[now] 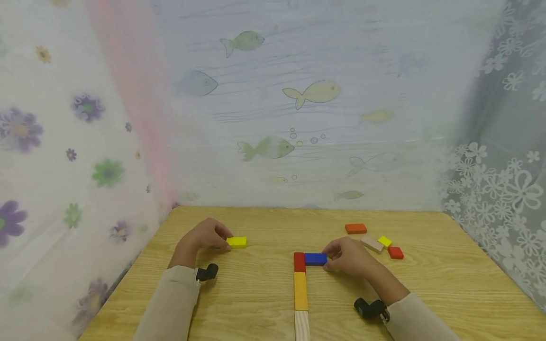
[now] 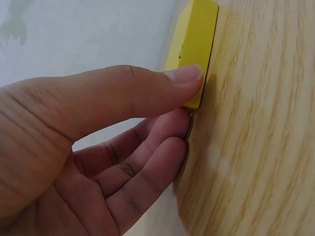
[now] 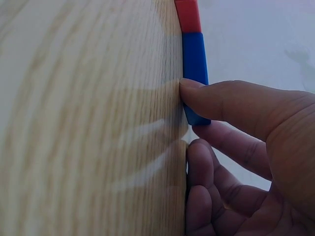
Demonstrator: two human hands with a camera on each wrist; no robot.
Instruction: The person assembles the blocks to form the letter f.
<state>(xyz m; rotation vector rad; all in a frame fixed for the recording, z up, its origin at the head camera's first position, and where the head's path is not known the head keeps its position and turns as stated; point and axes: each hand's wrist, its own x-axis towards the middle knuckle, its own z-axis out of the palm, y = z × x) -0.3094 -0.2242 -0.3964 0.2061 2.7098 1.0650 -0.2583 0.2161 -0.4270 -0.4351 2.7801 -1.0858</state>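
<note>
My left hand [image 1: 210, 235] pinches one end of a yellow block [image 1: 237, 242] at the tabletop, left of centre. In the left wrist view the thumb lies along the side of that yellow block [image 2: 196, 44]. My right hand [image 1: 347, 256] pinches the right end of a blue block [image 1: 315, 259], whose other end meets a red block [image 1: 299, 262]. In the right wrist view the thumb presses the near side of the blue block [image 3: 195, 59], beside the red block [image 3: 188, 15]. Below the red block, an orange-yellow block [image 1: 300, 291] and a plain wood block [image 1: 302, 324] continue in a line.
Loose on the wooden table [image 1: 256, 293] at the right lie an orange block [image 1: 356, 228], a plain wood block [image 1: 372, 244], a small yellow block [image 1: 385, 242] and a small red block [image 1: 395, 253]. A fish-patterned curtain [image 1: 264, 104] hangs behind the table.
</note>
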